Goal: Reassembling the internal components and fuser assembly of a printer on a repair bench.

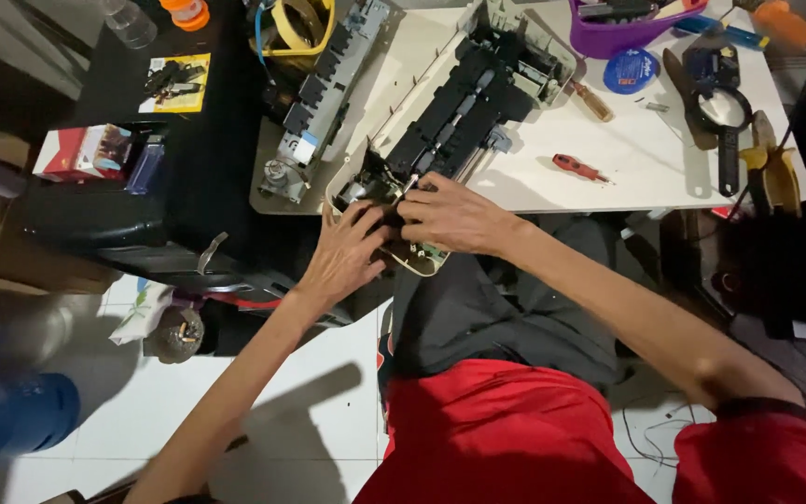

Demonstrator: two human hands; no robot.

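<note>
A dismantled printer chassis (pixel 464 103), beige shell with black inner parts, lies slanted across the white table (pixel 627 159), its near end hanging over the table's front edge. My left hand (pixel 345 254) rests on that near end with fingers curled over the black mechanism. My right hand (pixel 450 217) presses down on the same end right beside it, fingertips on the black parts by a small green circuit board (pixel 426 252). Both hands touch the chassis; the parts under the fingers are hidden.
A second grey printer assembly (pixel 324 103) lies left of the chassis. On the table are a red-handled screwdriver (pixel 578 168), a brown-handled screwdriver (pixel 591 101), a purple bowl (pixel 622 33), a magnifier (pixel 722 117) and yellow pliers (pixel 774 168). A black unit (pixel 95 219) with boxes stands left.
</note>
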